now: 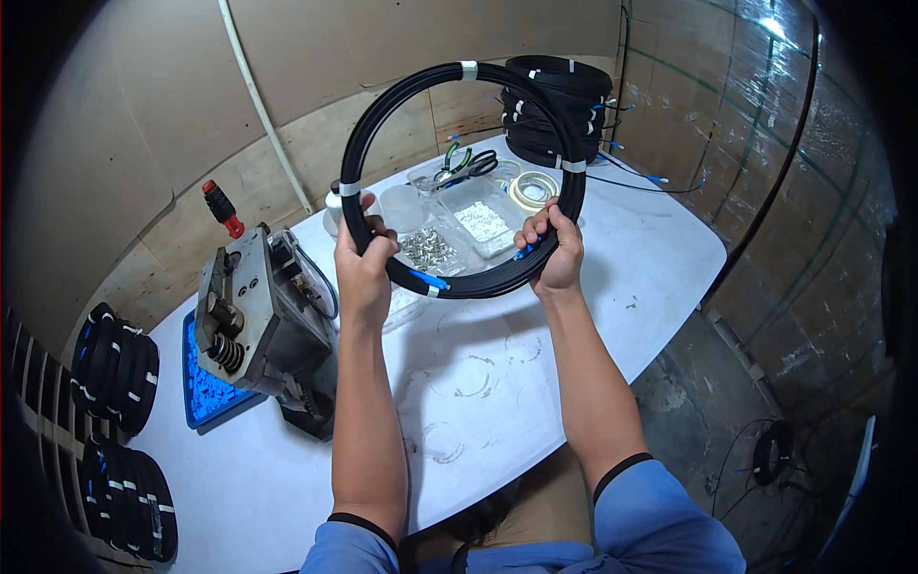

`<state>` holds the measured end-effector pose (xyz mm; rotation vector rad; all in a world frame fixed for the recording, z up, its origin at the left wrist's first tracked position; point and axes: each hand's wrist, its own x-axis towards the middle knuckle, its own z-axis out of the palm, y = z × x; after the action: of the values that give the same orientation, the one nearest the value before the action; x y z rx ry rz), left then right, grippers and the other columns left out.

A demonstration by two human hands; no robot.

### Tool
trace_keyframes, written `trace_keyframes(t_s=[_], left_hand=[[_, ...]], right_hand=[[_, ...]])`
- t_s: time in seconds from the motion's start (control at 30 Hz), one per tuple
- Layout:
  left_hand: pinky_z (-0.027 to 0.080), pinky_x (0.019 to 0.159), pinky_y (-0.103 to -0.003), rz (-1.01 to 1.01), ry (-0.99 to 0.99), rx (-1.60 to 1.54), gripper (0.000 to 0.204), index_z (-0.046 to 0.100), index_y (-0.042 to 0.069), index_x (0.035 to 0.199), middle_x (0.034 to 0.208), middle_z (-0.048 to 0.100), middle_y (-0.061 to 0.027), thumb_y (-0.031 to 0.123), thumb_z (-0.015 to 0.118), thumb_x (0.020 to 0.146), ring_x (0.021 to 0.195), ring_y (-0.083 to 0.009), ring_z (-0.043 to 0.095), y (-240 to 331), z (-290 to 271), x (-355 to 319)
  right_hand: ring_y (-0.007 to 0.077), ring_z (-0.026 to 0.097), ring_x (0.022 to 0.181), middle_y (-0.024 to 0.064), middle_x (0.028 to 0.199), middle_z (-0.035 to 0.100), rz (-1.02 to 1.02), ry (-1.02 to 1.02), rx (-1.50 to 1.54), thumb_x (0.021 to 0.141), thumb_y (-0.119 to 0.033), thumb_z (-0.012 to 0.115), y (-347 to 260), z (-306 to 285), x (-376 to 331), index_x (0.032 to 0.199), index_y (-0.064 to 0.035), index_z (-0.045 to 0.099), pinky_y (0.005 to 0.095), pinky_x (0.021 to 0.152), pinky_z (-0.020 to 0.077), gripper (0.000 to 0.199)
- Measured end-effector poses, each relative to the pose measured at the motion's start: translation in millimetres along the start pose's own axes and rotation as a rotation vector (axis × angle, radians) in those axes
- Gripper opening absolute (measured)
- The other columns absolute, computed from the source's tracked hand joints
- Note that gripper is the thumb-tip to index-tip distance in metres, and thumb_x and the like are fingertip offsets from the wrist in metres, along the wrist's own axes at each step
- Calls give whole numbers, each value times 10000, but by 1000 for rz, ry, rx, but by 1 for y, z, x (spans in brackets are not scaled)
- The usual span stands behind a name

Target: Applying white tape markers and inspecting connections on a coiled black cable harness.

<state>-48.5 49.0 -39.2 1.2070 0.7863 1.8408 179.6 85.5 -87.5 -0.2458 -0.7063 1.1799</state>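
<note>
A coil of black cable (485, 286), bound with several white tape bands, is held up over the table between my two hands. My left hand (362, 273) grips its lower left side, fingers wrapped around the bundle. At the lower right of the ring, my right hand (557, 251) is closed on it in the same way. Small blue pieces sit on the coil close to each hand. Through the ring I see an open container of small metal parts (430, 251) and a clear tray of white pieces (481, 222).
A metal press (273, 316) stands on the white table (497, 383) at left, beside a blue tray (196, 407) of blue pieces. Stacked black coils (531, 139) stand at the back; more coils (115, 368) hang or rest at far left. A tape roll (534, 190) and green-handled pliers (454, 163) lie behind.
</note>
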Motion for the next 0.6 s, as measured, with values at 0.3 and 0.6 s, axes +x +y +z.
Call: trace_keyframes(t_s=[0.3, 0.6], left_hand=[[496, 739, -277, 52, -124, 382, 661, 386, 20, 1389, 929, 538, -51, -86, 541, 755, 826, -134, 572, 7, -2, -1], [506, 840, -303, -8, -170, -61, 640, 400, 22, 1402, 1071, 604, -100, 0, 661, 818, 982, -185, 623, 9, -3, 2]], right_hand=[[120, 461, 655, -10, 733, 457, -16, 36, 21, 1004, -271, 479, 5, -6, 0, 1042, -111, 507, 304, 625, 431, 166], [120, 432, 641, -15, 721, 419, -33, -22, 156, 1002, -344, 524, 10, -10, 0, 1022, -125, 535, 304, 632, 411, 221]])
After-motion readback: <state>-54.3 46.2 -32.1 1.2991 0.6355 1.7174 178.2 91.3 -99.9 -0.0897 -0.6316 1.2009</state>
